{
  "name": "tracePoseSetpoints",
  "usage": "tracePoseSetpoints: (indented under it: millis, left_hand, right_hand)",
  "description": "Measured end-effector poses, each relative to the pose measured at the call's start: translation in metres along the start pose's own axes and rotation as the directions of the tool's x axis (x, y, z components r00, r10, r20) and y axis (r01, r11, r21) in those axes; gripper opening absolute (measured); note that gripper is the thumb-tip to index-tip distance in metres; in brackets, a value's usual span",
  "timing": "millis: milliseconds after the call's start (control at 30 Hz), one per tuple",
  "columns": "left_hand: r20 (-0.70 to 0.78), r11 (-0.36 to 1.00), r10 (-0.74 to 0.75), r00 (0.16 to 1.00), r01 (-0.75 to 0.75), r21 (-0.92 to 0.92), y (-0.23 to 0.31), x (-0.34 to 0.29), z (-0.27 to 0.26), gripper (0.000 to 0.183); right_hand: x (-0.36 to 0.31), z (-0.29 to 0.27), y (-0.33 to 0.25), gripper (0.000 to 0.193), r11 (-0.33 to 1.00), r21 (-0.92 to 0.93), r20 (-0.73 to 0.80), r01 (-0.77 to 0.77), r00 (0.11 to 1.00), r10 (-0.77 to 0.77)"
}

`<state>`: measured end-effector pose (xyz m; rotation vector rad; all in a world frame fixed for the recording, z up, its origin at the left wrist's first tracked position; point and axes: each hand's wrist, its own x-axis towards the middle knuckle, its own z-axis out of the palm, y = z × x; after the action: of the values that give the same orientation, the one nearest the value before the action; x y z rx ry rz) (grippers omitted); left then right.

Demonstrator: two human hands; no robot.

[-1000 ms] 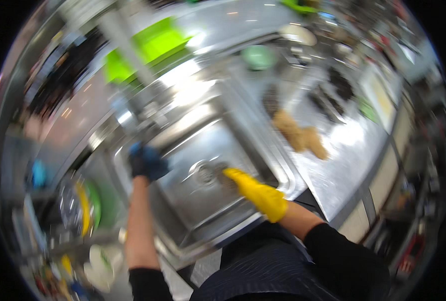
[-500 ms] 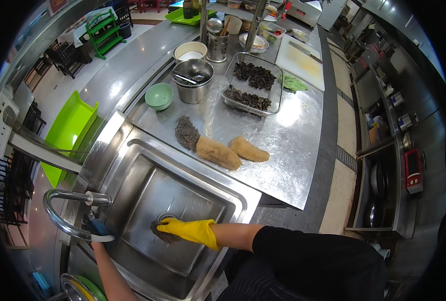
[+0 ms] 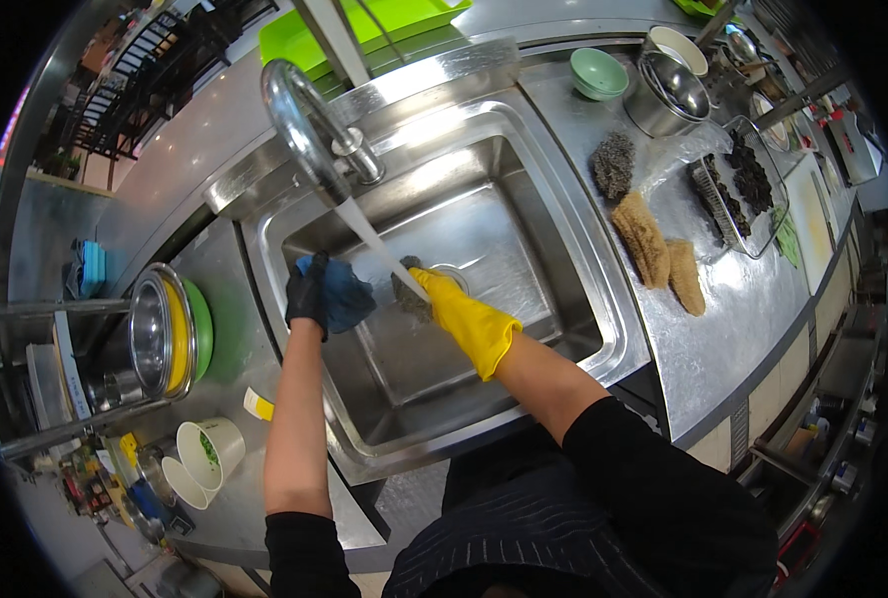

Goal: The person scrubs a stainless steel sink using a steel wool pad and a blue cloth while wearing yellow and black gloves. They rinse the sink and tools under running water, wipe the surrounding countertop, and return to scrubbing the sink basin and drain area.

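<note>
My right hand (image 3: pixel 469 317), in a yellow rubber glove, is closed on a grey-brown wire scourer (image 3: pixel 410 301) low in the steel sink (image 3: pixel 524 259), beside the drain. Water (image 3: pixel 374 239) pours from the curved tap (image 3: pixel 304 120) onto the scourer and the glove's fingers. On the sink's left side, my left hand (image 3: pixel 307 297) wears a black glove and grips a bunched blue cloth (image 3: pixel 347 298). The cloth hangs in the basin, apart from the scourer; part of the left fingers is hidden behind it.
On the right counter lie another scourer (image 3: pixel 613 165) and two tan loofah pieces (image 3: pixel 641 239), near green bowls (image 3: pixel 598 75), a steel pot (image 3: pixel 663 100) and a basket of dark fungus (image 3: pixel 753 179). Stacked bowls (image 3: pixel 150 334) and a paper tub (image 3: pixel 212 448) are at left.
The view has swung left, bringing the left-hand shelf into sight. My left hand has come from beside the tap into the basin with the blue cloth. The water stream now shows plainly.
</note>
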<state>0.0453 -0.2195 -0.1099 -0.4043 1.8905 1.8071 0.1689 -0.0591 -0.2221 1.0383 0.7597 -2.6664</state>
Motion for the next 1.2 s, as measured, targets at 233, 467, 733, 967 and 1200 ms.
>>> tracePoseSetpoints:
  millis: [233, 467, 733, 967, 1200]
  left_hand:
    - [0.107, 0.961, -0.123, 0.987, 0.145, -0.234, -0.060, -0.045, -0.020, 0.030]
    - [0.156, 0.934, -0.070, 0.985, 0.120, -0.336, -0.082, -0.069, 0.001, 0.029]
    - [0.225, 0.902, -0.092, 0.970, 0.177, -0.395, -0.061, -0.095, 0.018, 0.045]
    - [0.224, 0.908, -0.009, 0.975, 0.102, -0.406, -0.068, -0.089, 0.056, 0.047]
    - [0.045, 0.906, -0.121, 0.992, 0.129, -0.404, -0.099, -0.075, 0.102, 0.026]
  right_hand:
    - [-0.050, 0.004, -0.004, 0.022, 0.948, 0.297, 0.303, -0.115, 0.953, 0.020]
    - [-0.105, -0.035, -0.006, 0.031, 0.972, 0.199, 0.283, -0.122, 0.957, 0.063]
    - [-0.080, -0.002, -0.018, 0.028, 0.924, 0.373, 0.216, -0.078, 0.976, -0.005]
    - [-0.073, -0.026, -0.024, 0.032, 0.965, 0.258, 0.110, 0.044, 0.991, -0.074]
    - [-0.099, -0.079, -0.010, 0.036, 0.904, 0.425, -0.092, 0.038, 0.996, 0.002]
